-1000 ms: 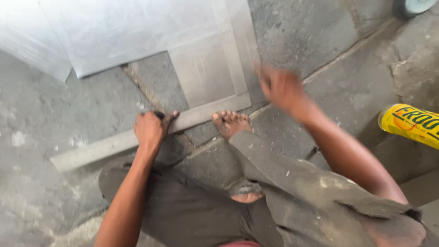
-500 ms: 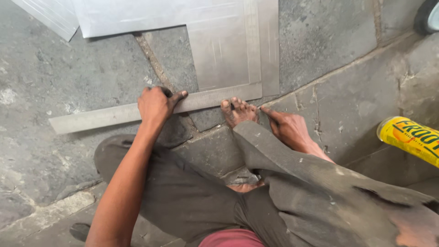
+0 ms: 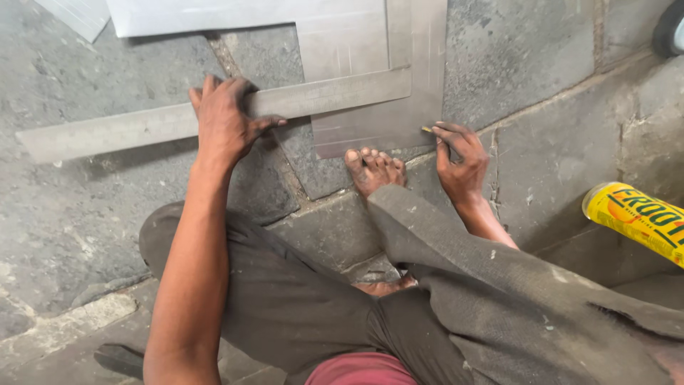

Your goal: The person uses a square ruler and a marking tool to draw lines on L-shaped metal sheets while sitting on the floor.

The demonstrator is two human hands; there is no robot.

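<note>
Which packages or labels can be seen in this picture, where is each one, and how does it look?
Yellow bottle: lies on its side on the stone floor at the right edge, beyond the right hand; a round, cylinder shape, yellow wrap label with dark lettering and a red-orange patch; its far end is cut off by the picture.
No other package, sign or screen shows.

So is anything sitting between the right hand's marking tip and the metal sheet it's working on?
Nothing visible is in the way. The right hand holds a small pointed marker with its tip right at the metal sheet, near the sheet's lower right corner. The bare foot rests at the sheet's lower edge, left of the tip.
</note>
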